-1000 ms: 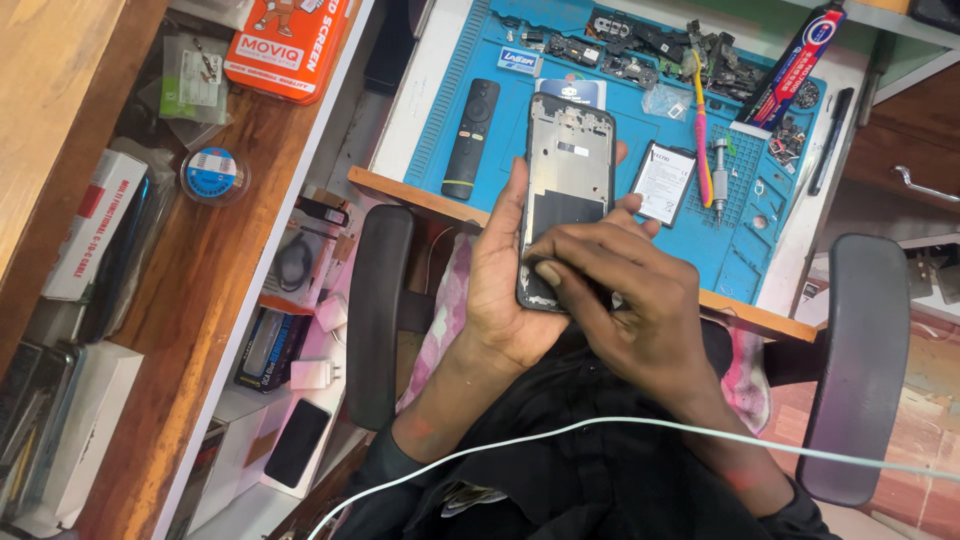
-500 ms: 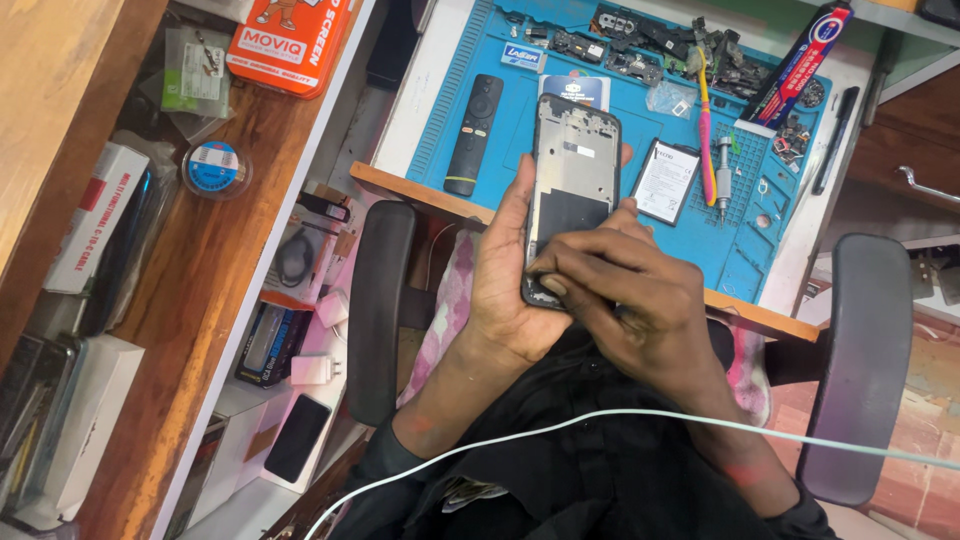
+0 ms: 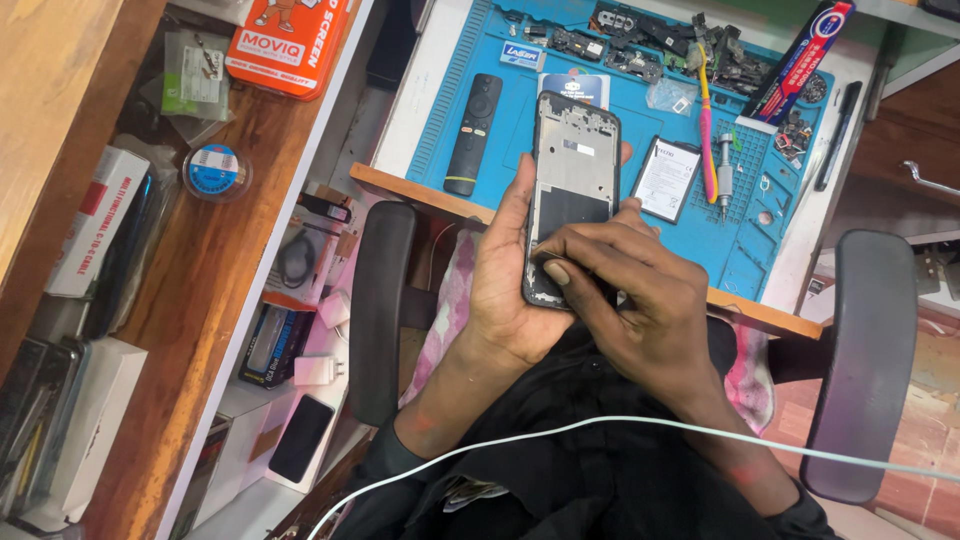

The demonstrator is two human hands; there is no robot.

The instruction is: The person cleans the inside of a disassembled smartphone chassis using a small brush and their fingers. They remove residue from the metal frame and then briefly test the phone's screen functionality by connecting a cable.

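Compared with a second ago: phone frame [image 3: 572,190] sits in nearly the same pose, raised a touch toward the mat; the grip has not changed. Left hand [image 3: 510,290] cradles the frame from behind and the left edge, thumb up along that edge, fingertips just showing past the right edge. Right hand [image 3: 640,300] lies over the frame's lower end, fingers curled narrow, thumb [image 3: 562,275] pressed at the bottom corner; whether anything small is pinched under them cannot be told. Judgement: work stays at the lower edge of the frame, no part yet lifted free. Beyond the hands, on the blue mat [image 3: 745,265]: remote [image 3: 473,132] to the left of the frame, battery [image 3: 666,178] just right of it, then a pink tool [image 3: 708,135] and a screwdriver [image 3: 725,178]. Loose boards lie at the mat's far edge. White cable [image 3: 600,427] crosses the lap below both wrists, clear of the fingers. Chair arms flank the elbows.
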